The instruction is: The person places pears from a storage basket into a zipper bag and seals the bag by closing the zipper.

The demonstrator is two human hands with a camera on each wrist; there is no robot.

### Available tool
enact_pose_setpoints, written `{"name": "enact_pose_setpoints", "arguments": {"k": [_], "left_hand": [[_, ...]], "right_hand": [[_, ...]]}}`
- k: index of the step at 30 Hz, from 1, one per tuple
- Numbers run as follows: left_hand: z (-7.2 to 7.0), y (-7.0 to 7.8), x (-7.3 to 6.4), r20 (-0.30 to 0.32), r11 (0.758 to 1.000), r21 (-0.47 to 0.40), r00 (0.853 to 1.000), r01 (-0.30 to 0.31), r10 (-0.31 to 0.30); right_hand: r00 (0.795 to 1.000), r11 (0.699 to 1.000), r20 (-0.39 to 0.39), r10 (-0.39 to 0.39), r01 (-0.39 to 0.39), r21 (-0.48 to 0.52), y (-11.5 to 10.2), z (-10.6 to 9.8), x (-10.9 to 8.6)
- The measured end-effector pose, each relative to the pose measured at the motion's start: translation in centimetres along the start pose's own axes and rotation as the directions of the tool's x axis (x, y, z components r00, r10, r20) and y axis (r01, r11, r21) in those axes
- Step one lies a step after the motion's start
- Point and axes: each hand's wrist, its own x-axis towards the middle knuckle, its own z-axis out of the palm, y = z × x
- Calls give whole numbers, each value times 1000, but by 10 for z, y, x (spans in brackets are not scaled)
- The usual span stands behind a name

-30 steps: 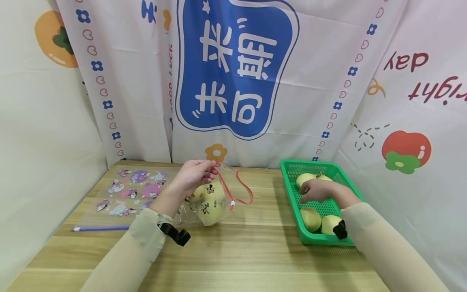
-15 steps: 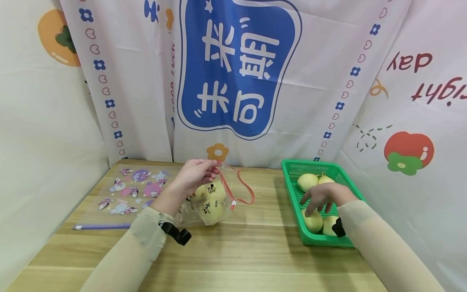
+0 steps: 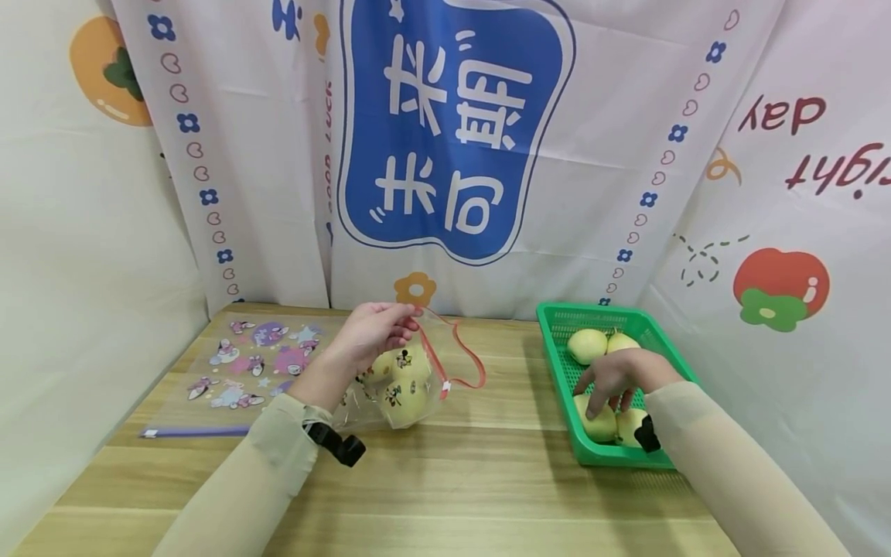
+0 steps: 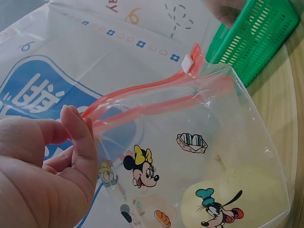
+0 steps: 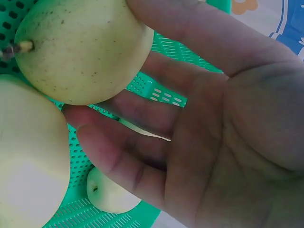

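To the left of your left grip (image 3: 374, 331), a patterned bag (image 3: 261, 363) with a purple zip lies flat on the worktop (image 3: 445, 495). Your left grip itself is clamped in a pinch, thumb and fingers together on the red edge of a clear bag (image 4: 185, 123). That bag hangs below and to the right of the pinch, with bagged pears (image 4: 263, 190) showing through the film beneath your grip. Its mouth looks parted to the right of your grip, and the white slider (image 4: 187, 63) sits at the end of the edge away from your fingers.

Farther right, well apart from the pinch, your right grip (image 3: 616, 375) is down in the green basket (image 3: 588, 456). Your thumb lies on one side of a near pear (image 3: 595, 424) and your fingers on the other, so the grip is closed round it; how firmly, you cannot tell from these views. Another pear (image 3: 629, 429) lies just to its right, below your wrist, and two far pears (image 3: 587, 346) rest beyond your knuckles.

The step in hand looks like taking one pear out for the clear bag. The next move seems to call for a secure hold, a lift clear of the basket wall, and a carry leftward to the mouth beside your left grip. That pinch should hold the edge high, since the limp film could sag and narrow the way in.
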Motion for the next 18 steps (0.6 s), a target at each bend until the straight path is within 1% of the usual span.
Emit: {"name": "enact_pose_setpoints", "arguments": {"k": [5, 9, 14, 18], "left_hand": [[-1, 1, 0, 2, 1000, 4, 1000, 0, 0], [-1, 1, 2, 9, 1000, -2, 1000, 4, -4], [-1, 1, 2, 9, 1000, -14, 1000, 7, -7], [-2, 0, 2, 9, 1000, -14, 1000, 10, -10]], "right_hand": [[1000, 1000, 4, 2, -2, -6, 0, 1, -1], [1000, 999, -8, -16, 16, -30, 0, 1, -1], [998, 997, -42, -42, 39, -59, 3, -2, 2], [994, 997, -99, -50, 44, -62, 7, -4, 3]]}}
